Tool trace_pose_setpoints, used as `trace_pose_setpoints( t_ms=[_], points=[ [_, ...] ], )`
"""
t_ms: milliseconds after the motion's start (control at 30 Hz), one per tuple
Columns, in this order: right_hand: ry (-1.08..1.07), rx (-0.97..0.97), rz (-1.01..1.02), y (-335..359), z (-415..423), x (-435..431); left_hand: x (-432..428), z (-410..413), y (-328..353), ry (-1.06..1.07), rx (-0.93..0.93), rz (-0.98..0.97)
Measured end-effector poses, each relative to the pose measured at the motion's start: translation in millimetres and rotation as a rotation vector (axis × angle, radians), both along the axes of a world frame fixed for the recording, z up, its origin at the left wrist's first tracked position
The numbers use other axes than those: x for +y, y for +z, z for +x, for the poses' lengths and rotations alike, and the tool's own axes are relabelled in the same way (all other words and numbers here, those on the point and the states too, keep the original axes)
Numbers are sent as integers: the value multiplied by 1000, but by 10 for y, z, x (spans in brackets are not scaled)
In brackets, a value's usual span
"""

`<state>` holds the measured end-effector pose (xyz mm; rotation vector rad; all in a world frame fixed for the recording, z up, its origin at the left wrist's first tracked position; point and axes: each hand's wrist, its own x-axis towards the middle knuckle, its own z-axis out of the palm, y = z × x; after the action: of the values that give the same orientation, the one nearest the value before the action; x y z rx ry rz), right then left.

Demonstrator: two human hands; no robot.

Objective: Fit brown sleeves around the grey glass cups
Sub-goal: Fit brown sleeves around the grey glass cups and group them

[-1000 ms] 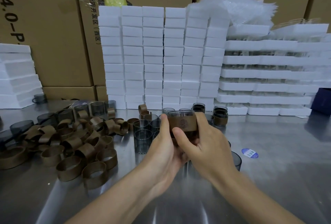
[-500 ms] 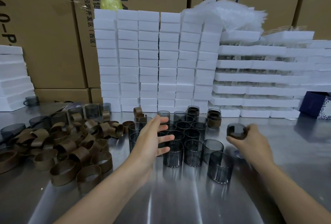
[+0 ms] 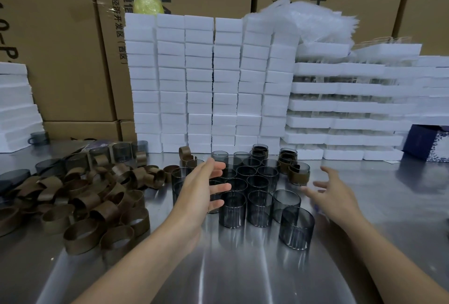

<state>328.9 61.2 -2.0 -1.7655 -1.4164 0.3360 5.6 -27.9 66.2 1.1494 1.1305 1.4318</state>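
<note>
Steel tabletop (image 3: 243, 277), reflective.

Grey glass cups (image 3: 258, 207): smoky, see-through, straight-walled cylinders, no handles. They stand upright and packed close at centre table, all empty. The nearest cup (image 3: 296, 229) sits at the front right of the group.

Sleeved cups: one (image 3: 299, 174) at the group's right rear edge wears a brown band round its wall. Two more sleeved cups (image 3: 288, 157) stand just behind it, near the foam.

Brown sleeves (image 3: 80, 196): loose rings of leather-like brown strip, heaped in a wide pile left of the cups, some upright, some tipped. A few bare cups (image 3: 121, 151) stand at the pile's far edge.

Left hand (image 3: 204, 187): fingers spread, holding nothing, over the left side of the cup group. Contact with a cup cannot be told.

Right hand (image 3: 332, 196): fingers spread, palm down, empty, just right of the group and near the sleeved cup.

Behind: stacked white foam blocks (image 3: 199, 80). To their right, layered foam trays (image 3: 340, 111) with clear glassware between the layers, kind unreadable. Crumpled clear plastic wrap (image 3: 313, 19) lies on top. Cardboard cartons (image 3: 60, 48) stand at the back, a dark blue patterned box (image 3: 427, 143) at far right, and a grey handled mug (image 3: 38, 137) at far left.
</note>
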Motion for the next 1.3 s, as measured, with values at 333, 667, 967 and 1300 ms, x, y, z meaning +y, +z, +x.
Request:
trace_pose_setpoints(
  t_ms=[333, 667, 967, 1300],
  points=[
    [179, 84, 94, 184, -248, -93, -30, -3, 14, -11, 25, 5],
    [276, -8, -183, 288, -386, -163, -77, 25, 11, -73, 123, 11],
    [120, 48, 401, 494, -602, -316, -95, 48, -24, -247, 262, 35],
    [428, 310, 594, 719, -1342, -804, -83, 83, -61, -389, 151, 169]
  ],
)
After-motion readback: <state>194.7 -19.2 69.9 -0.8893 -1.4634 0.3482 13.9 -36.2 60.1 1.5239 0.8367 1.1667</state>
